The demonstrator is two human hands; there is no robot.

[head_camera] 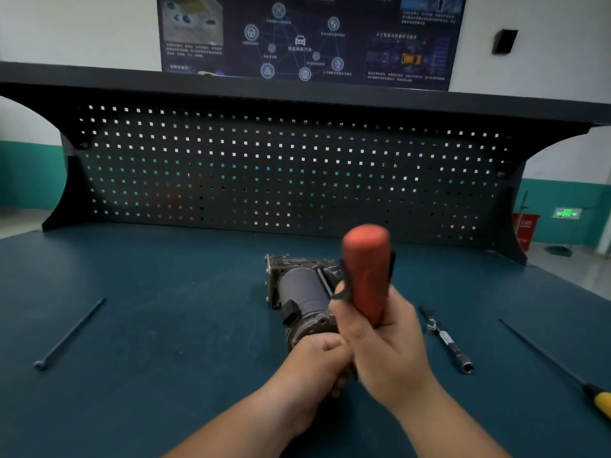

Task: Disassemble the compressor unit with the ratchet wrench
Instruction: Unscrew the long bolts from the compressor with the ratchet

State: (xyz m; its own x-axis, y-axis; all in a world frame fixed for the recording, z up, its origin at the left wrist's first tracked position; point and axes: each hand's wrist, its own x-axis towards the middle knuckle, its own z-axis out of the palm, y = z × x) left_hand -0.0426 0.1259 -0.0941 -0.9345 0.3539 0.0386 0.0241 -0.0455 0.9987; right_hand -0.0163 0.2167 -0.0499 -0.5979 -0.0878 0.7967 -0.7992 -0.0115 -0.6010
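Orange-handled ratchet wrench [367, 272] at grey cylindrical metal compressor unit [302, 289].
Right hand [386, 345] wraps the handle; left hand [317, 368] curled beneath, its hold not discernible.

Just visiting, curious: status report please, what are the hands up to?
Right hand grips the orange handle. Left hand curled below it, hold hidden. Compressor lies on the table behind them. Rod left, socket bar right, both clear.

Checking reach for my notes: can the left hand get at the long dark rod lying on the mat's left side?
Probably yes: bare mat lies between the left hand and the rod, though the hand sits curled at the compressor unit.
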